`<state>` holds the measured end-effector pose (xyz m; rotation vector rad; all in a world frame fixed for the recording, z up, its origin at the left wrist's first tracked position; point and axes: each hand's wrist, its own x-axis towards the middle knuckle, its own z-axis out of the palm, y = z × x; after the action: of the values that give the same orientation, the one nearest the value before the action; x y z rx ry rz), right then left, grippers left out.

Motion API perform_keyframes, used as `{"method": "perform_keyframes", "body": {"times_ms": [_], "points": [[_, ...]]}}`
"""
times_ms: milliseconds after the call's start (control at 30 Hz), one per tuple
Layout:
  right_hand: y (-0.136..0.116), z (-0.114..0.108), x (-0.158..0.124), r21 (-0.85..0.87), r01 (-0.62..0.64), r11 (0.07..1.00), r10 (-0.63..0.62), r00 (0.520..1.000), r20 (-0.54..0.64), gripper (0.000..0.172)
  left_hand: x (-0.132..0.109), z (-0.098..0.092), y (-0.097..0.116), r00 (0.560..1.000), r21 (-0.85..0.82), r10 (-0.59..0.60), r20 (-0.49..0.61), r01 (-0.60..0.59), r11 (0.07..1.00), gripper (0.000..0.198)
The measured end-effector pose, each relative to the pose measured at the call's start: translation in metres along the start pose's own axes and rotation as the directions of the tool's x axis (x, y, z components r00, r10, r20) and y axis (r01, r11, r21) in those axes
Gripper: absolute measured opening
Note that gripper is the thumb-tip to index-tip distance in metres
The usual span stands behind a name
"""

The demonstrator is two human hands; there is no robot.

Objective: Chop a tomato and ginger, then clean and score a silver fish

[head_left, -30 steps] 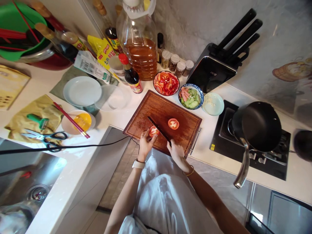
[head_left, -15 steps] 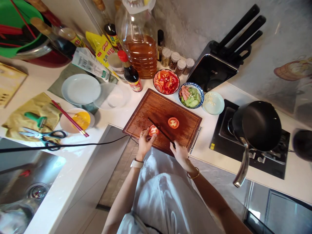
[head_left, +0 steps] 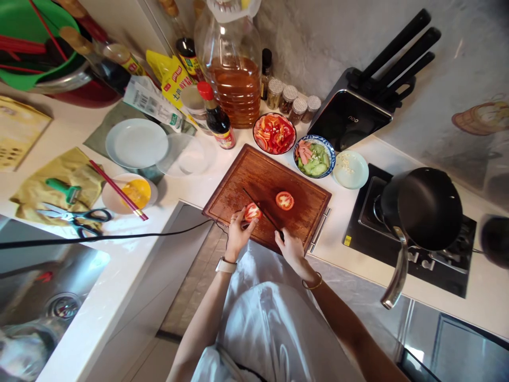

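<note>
With the left hand (head_left: pixel 239 233) gripping a round, red cut tomato (head_left: pixel 253 211) on the damp-looking brown wooden cutting board (head_left: pixel 262 172) and the right hand (head_left: pixel 290 247) closed around a thin black knife (head_left: pixel 265 215), tomato slippage could expose the left fingers to the cutting edge.

tomato halves (head_left: pixel 284 200): red | knife (head_left: pixel 267 216): dark | board (head_left: pixel 264 178): reddish-brown | bowl (head_left: pixel 333 154): blue-white patterned

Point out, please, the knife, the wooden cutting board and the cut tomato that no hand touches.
Knife (head_left: pixel 268 217): head view, on the dark blade.
Wooden cutting board (head_left: pixel 270 178): head view, on bare wood of its top.
Cut tomato (head_left: pixel 284 201): head view, on the middle of its cut face.
</note>
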<state>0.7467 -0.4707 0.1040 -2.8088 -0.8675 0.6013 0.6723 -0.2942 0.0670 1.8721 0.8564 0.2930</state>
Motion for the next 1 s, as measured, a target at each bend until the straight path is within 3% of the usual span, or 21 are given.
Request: {"method": "perform_keyframes", "body": {"times_ms": [167,333,533,767,1000], "points": [[0.015,-0.003,-0.012,0.026,0.036,0.999,-0.037,0.999,0.005,0.038,0.000,0.000,0.001,0.999,-0.040,-0.038,0.017,0.039,0.998,0.058],[0.028,-0.020,-0.015,-0.013,0.051,0.999,-0.050,0.995,0.084,0.034,0.001,-0.003,0.004,0.998,-0.069,-0.037,0.046,0.041,0.997,0.054],[0.027,-0.037,-0.005,-0.087,0.070,0.994,-0.057,0.988,0.143,0.033,0.004,-0.005,0.006,0.998,-0.092,-0.008,0.065,0.013,0.996,0.050],[0.018,-0.035,0.006,-0.152,0.110,0.982,-0.087,0.985,0.152,0.034,0.006,-0.002,0.000,0.998,-0.002,0.028,0.051,-0.028,1.000,0.043],[0.020,-0.041,0.007,-0.111,0.092,0.990,-0.075,0.986,0.152,0.036,0.008,-0.003,0.000,0.998,-0.072,0.007,0.065,-0.002,0.997,0.055]]}}
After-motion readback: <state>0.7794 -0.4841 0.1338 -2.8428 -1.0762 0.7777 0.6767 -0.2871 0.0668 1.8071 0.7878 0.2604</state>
